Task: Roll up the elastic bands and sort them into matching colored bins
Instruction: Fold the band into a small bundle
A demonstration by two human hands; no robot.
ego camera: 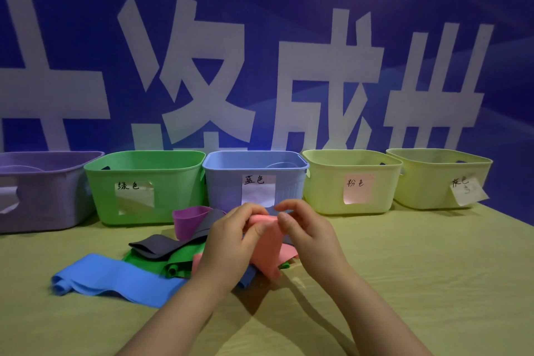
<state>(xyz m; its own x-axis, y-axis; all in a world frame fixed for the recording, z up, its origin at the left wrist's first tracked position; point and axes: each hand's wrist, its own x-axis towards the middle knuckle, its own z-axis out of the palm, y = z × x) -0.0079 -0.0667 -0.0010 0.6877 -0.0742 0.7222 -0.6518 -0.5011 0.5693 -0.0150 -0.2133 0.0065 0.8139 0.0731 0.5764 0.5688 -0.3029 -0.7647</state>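
Note:
A pink elastic band hangs lifted above the table, its top end curled over. My left hand and my right hand both pinch that top end between thumb and fingers. Under and left of them lie a blue band, a green band, a dark grey band and a purple band. Behind stand five bins in a row: purple, green, blue, a yellow-green one with a pink label, and a yellow-green one with a loose label.
All of this rests on a yellow-green table. A blue wall with large white characters rises right behind the bins. A roll shows inside the blue bin at its back right, and something lies in the purple bin.

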